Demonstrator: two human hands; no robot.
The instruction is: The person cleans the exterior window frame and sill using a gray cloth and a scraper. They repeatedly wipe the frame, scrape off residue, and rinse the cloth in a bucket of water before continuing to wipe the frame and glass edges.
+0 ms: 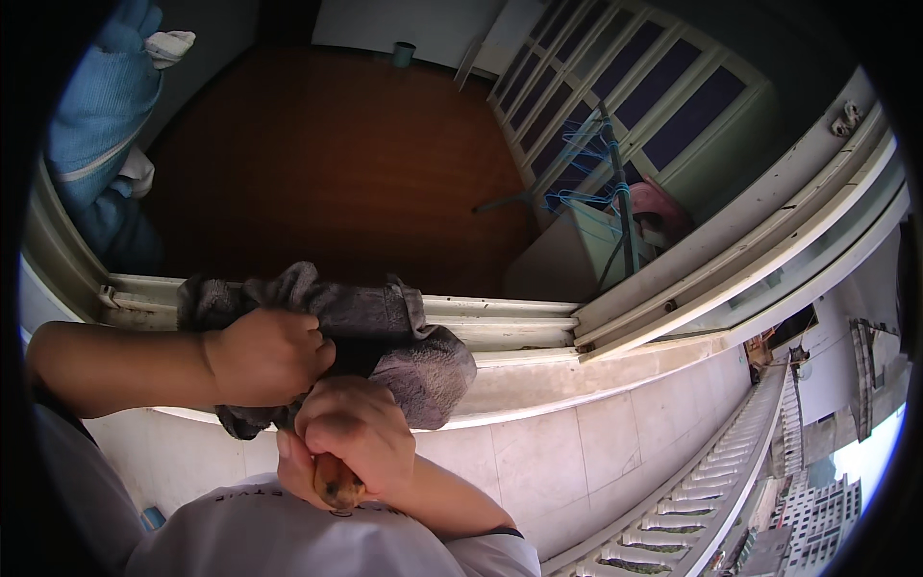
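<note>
A dark grey plush cloth (425,375) lies bunched over the white sliding-window track (505,328) and hangs down its near side. My left hand (267,357) is curled into a fist on the cloth, gripping part of it; its fingertips are hidden. Close beside it, my right hand (364,433) is wrapped around a worn wooden handle (337,485) whose rounded butt end points towards my chest. The far end of this handled tool is hidden by my hands and the cloth, so its kind cannot be told.
Beyond the sill is a room with a reddish-brown floor (346,166), a small bin (404,54) and a rack with blue hangers (613,173). Blue curtain fabric (108,122) hangs at left. An open window sash (764,267) and a balcony balustrade (692,498) stand at right.
</note>
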